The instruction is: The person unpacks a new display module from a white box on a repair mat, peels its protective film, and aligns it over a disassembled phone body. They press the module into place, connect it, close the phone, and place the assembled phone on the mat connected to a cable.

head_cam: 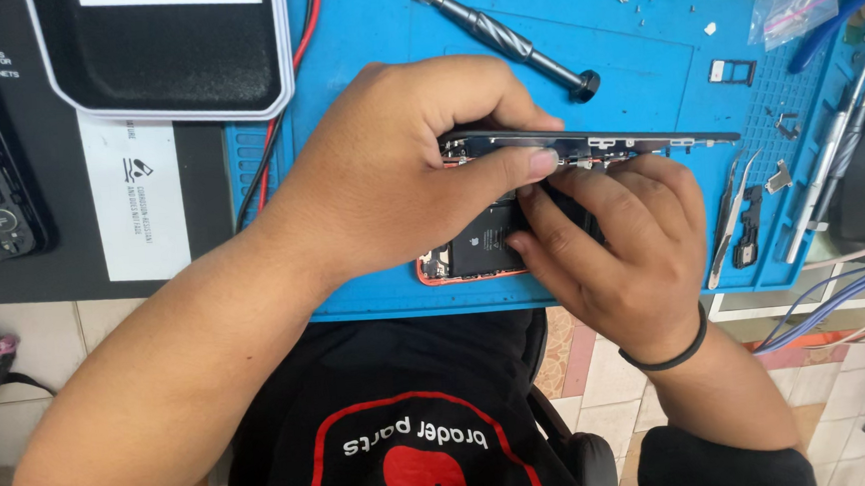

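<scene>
An opened smartphone lies on a blue work mat [370,37]. Its orange-edged body [454,262] rests flat with the battery and boards exposed. The dark screen panel [637,142] is lifted up on edge above it. My left hand [398,165] grips the left end of that screen panel, thumb stretched along its lower edge. Just below the panel, my right hand [623,246] reaches into the phone body, its fingertips on the parts inside. A black band circles the right wrist.
A black-handled screwdriver [500,34] lies behind the hands. Tweezers [729,220], small metal brackets, a SIM tray [732,72] and pliers lie at the right. A black tray [165,49] and red and black wires [276,132] are at the left.
</scene>
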`<state>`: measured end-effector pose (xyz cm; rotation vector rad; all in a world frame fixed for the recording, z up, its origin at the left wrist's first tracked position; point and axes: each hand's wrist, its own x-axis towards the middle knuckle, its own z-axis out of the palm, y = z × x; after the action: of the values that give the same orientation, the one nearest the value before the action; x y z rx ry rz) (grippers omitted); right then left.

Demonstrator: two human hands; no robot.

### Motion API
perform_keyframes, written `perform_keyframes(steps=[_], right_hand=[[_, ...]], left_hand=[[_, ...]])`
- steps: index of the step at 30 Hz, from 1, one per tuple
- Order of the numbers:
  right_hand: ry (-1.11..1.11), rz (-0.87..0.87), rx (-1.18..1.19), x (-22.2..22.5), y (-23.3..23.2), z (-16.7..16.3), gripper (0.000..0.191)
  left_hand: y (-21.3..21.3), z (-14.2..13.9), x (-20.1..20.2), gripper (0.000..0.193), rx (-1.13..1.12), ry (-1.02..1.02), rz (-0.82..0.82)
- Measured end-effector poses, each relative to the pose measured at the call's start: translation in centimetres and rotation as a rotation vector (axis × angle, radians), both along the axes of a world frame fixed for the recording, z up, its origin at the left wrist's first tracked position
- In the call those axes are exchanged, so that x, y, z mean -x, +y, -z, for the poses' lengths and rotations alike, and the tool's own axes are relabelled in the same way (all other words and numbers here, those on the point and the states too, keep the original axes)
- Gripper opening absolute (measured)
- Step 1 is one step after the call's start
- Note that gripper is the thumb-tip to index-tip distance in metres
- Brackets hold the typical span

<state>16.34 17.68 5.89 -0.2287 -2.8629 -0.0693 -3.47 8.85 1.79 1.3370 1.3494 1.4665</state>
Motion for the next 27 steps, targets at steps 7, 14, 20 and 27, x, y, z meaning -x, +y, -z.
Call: perform_keyframes(steps=[7, 14, 20, 27], right_hand=[[-0.029, -0.031, -0.018, 0.3, 0.1, -0.5, 0.032], [-0.044, -0.032, -0.029, 0.2, 0.2, -0.5, 0.033], [-0.048, -0.023, -0.007, -0.5, 0.3, 0.1, 0.035], [-0.079, -0.016, 0.028, -1.3, 0.4, 0.5, 0.039]], left_hand=[[-0.1, 0.2, 0.0, 0.015, 0.013, 0.011, -0.005], [-0.1, 0.1, -0.1, 0.016, 0.021, 0.005, -0.02], [0.0, -0.2, 0.1, 0.016, 0.084, -0.048, -0.01], [-0.1, -0.3, 0.1, 0.016, 0.039, 0.013, -0.01]])
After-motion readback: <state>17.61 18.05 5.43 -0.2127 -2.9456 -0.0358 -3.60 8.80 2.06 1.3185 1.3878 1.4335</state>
